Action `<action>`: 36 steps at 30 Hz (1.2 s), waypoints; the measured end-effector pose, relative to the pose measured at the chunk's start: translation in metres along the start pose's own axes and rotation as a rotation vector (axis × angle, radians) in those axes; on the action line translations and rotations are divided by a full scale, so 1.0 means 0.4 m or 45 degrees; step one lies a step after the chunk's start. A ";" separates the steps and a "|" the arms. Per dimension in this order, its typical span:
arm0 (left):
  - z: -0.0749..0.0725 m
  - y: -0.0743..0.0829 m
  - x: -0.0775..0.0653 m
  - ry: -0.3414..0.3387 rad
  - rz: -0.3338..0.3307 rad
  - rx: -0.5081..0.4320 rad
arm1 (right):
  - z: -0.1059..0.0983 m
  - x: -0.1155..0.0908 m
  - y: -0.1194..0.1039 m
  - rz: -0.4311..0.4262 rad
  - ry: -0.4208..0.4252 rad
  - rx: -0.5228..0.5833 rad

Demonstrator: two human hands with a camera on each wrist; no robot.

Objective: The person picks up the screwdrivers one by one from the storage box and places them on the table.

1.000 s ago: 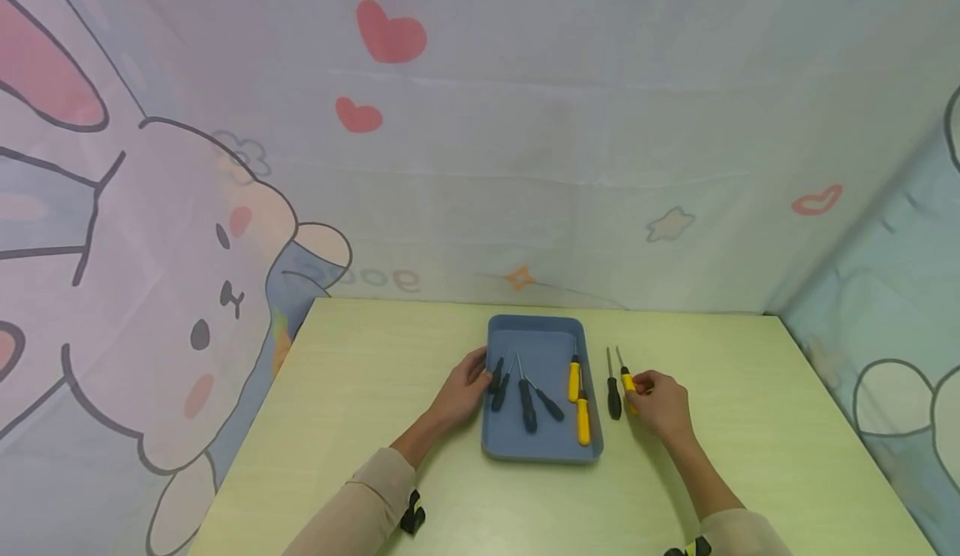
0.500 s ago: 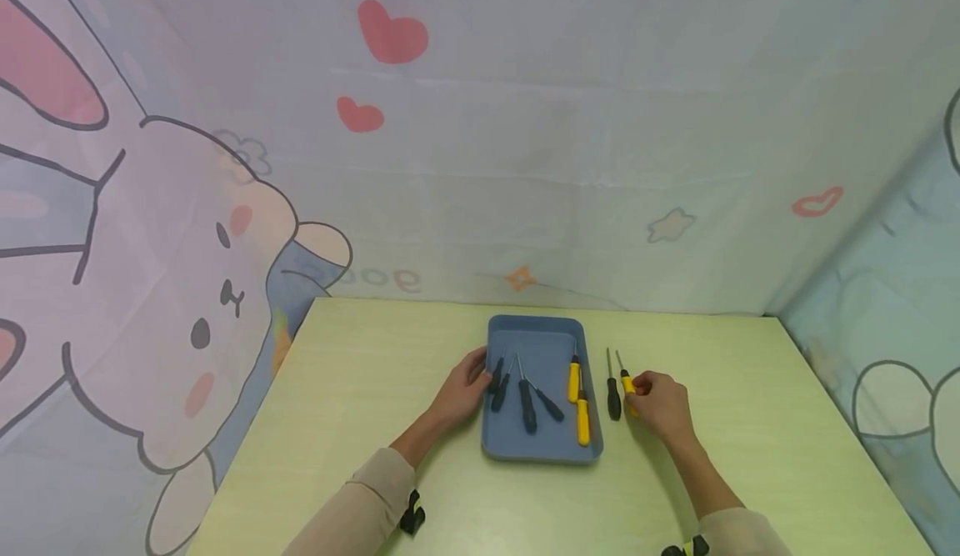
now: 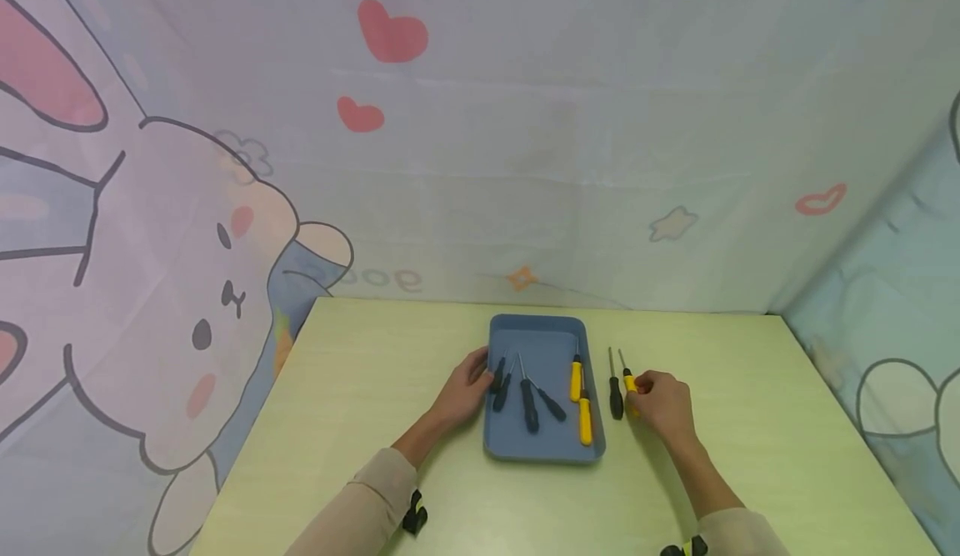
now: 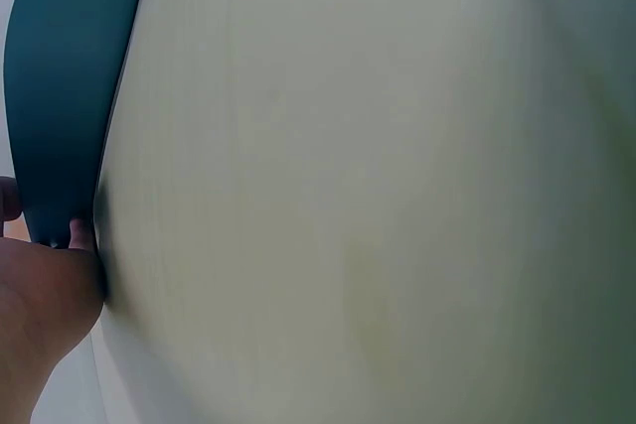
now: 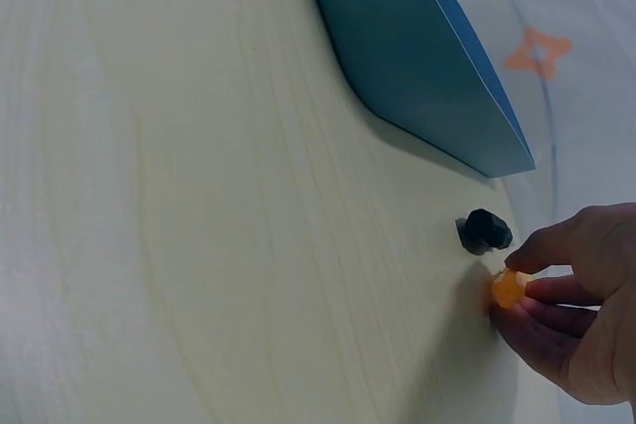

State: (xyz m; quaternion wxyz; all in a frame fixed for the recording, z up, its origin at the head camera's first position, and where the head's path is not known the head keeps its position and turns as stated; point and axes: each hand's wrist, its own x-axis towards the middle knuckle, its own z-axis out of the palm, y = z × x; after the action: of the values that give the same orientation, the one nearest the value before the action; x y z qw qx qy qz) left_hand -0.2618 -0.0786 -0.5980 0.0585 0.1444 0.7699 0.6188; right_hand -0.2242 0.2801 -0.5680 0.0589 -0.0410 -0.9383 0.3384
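Observation:
A blue-grey tray (image 3: pixel 547 450) lies on the table, its left rim gripped by my left hand (image 3: pixel 460 389) with the thumb over the edge. Inside, several black screwdrivers (image 3: pixel 529 410) lie on the left and two yellow ones (image 3: pixel 585 423) along the right wall. To the right of the tray, my right hand (image 3: pixel 666 402) pinches the handle of a yellow screwdriver (image 3: pixel 628 382), shaft pointing away. The right wrist view shows its orange-looking handle end (image 5: pixel 509 289) between thumb and fingers. Just left of it lies a black-handled screwdriver (image 3: pixel 616 398) on the table.
The pale yellow-green table (image 3: pixel 375 339) extends on both sides of the tray. Behind it hangs a backdrop (image 3: pixel 570 164) printed with hearts and a rabbit. The tray's outer wall (image 5: pixel 427 67) rises close to the loose screwdriver in the right wrist view.

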 end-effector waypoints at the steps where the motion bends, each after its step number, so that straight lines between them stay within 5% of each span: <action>1: 0.000 0.001 0.000 0.000 0.002 -0.003 | 0.000 0.000 0.001 0.001 0.001 -0.002; 36: 0.001 0.002 -0.001 -0.005 -0.002 -0.002 | -0.008 -0.007 0.011 0.061 -0.036 0.020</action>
State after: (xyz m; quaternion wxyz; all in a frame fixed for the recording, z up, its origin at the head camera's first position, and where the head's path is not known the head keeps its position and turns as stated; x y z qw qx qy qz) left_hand -0.2613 -0.0782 -0.5974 0.0606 0.1449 0.7695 0.6191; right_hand -0.2208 0.2852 -0.5684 0.0377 -0.0583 -0.9351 0.3474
